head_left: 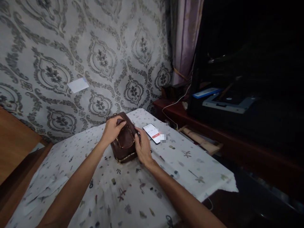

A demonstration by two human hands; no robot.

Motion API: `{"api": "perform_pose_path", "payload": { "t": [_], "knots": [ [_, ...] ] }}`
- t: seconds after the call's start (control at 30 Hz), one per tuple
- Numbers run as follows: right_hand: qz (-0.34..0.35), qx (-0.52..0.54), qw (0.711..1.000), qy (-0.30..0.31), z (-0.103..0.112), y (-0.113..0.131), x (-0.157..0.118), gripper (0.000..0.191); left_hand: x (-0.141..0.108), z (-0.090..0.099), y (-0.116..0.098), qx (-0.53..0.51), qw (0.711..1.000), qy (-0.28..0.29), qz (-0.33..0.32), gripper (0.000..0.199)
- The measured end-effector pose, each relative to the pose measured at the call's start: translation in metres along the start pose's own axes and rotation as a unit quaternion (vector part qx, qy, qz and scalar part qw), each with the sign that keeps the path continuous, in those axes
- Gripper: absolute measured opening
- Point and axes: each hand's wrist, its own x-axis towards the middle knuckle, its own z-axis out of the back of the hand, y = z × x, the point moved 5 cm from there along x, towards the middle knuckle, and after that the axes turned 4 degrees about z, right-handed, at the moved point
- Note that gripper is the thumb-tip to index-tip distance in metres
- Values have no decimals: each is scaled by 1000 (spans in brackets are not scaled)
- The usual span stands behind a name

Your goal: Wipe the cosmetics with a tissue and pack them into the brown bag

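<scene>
A dark brown leather bag (125, 139) with gold-coloured zips lies on a cloth-covered table. Its front pocket, edged by a curved zip, faces up. My left hand (112, 129) reaches over the far left part of the bag, thumb and fingers closed on the top of that pocket. Against the right side of the bag is my right hand (143, 146), its fingers bent round the edge and its thumb near the pocket's zip. Some fingertips of both hands are hidden. Just right of the bag lies a phone (151, 132) with its screen lit.
The white printed tablecloth (190, 177) meets a patterned wall (102, 57), where a white paper (78, 85) is stuck. A dark red cabinet (171, 107) and a large black screen (249, 63) stand to the right. A white cable (175, 102) hangs down beside the table.
</scene>
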Motion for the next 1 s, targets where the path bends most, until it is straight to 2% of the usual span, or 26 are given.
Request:
{"api": "perform_pose_path", "payload": {
  "t": [0.23,0.4,0.63,0.87,1.0],
  "knots": [
    [-32,21,999,34,-4,-4,-1,40,0,-1,1,-23,1000,8,1,18],
    [-7,8,999,52,-9,-9,-3,44,-4,-2,-1,-31,999,18,-3,20],
    [-15,4,998,56,-13,-14,-4,45,-13,-4,-5,-32,999,27,-11,19],
    [-38,31,998,51,-10,-9,-2,44,-18,-3,-8,-34,998,39,-21,20],
    [-33,26,997,57,-12,-6,-5,53,-17,-4,-6,-47,998,31,-20,20]
  ]
}}
